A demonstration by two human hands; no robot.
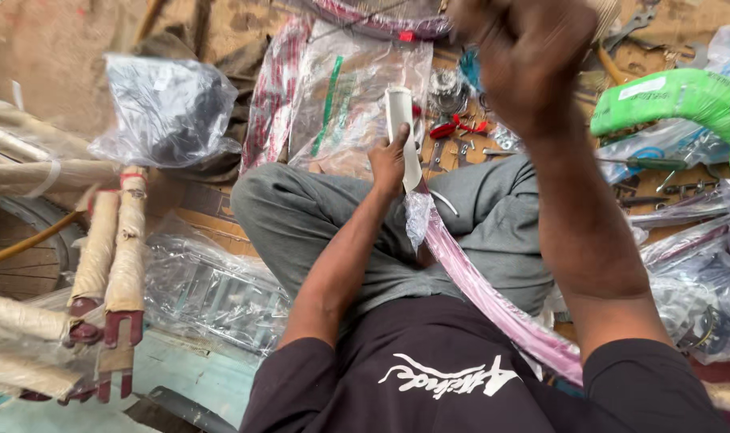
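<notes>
Paper-wrapped bicycle forks [112, 256] with dark red tips lie at the left edge of the floor, beside a clear bag of black parts [168, 108] and a plastic-covered metal rack [212, 293]. Mid-floor, the left hand [389, 160] clamps its fingers around a pale grip [402, 132] at the end of a pink curved fender [493, 301] in crinkled plastic, lying across grey trousers [317, 216]. Raised and blurred, the right hand [525, 60] looks clenched; what it holds cannot be told. A green-wrapped tyre [685, 100] curves at the right edge.

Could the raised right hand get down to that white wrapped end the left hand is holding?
Probably yes. The right hand is raised in the air and blurred, and nothing lies between it and the white wrapped end that the left hand grips over the lap.
</notes>
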